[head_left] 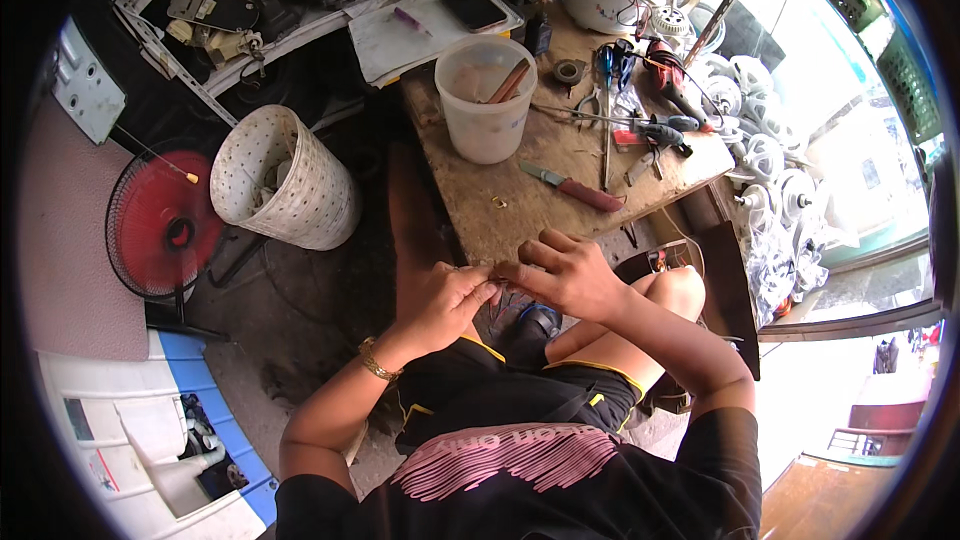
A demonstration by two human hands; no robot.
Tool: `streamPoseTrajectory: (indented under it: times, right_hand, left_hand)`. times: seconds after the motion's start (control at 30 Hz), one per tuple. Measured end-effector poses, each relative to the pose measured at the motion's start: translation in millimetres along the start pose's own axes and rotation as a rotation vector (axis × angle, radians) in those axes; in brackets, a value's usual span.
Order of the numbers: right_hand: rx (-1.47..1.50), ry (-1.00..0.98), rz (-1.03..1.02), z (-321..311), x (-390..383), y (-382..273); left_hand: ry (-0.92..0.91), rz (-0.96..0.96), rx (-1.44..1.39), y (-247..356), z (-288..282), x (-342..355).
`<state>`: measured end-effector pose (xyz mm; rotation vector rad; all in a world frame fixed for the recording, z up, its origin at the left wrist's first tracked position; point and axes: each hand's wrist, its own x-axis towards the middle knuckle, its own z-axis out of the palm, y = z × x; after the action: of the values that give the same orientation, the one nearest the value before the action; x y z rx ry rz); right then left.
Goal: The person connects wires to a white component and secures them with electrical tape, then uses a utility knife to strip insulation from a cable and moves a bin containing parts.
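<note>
left hand grip pinched on small part at near bench edge | right hand grip pinching same part from right | step: likely fitting or twisting it | next: steady two-finger hold | knife farther back on bench

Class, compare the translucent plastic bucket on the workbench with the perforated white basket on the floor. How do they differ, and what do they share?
The plastic bucket stands upright on the wooden workbench; the perforated basket sits lower, on the floor, and leans. The bucket's wall is smooth and translucent; the basket's is opaque white, dotted with holes. The bucket holds brownish sticks; the basket's contents are unclear. Both are round, open-topped and pale.
</note>
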<state>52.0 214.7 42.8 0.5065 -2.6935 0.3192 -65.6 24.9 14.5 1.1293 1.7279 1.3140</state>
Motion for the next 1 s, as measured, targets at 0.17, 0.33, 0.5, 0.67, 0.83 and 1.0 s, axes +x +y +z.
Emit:
streamPoseTrajectory:
  times: [0.17,0.33,0.5,0.67,0.83,1.0]
  right_hand:
    - [0.976,0.027,0.612,31.1,-3.7,-18.1]
    - [0.509,0.074,0.460,15.4,0.7,-16.8]
    - [0.160,0.116,0.251,16.0,1.6,-6.7]
    - [1.308,0.056,0.914,41.2,2.2,-11.8]
    - [1.416,0.029,0.917,33.8,7.9,-14.1]
    - [0.138,0.208,0.239,22.4,7.5,1.7]
  left_hand:
    - [0.214,0.480,0.888,19.6,-5.0,6.3]
    - [0.196,0.446,0.816,10.0,-5.8,10.6]
    - [0.224,0.305,0.806,-4.1,-5.5,15.2]
    - [0.255,0.507,0.954,14.2,-5.6,21.0]
    - [0.248,0.528,0.981,1.1,-14.5,26.2]
    - [0.172,0.373,0.771,-8.2,-14.3,28.1]
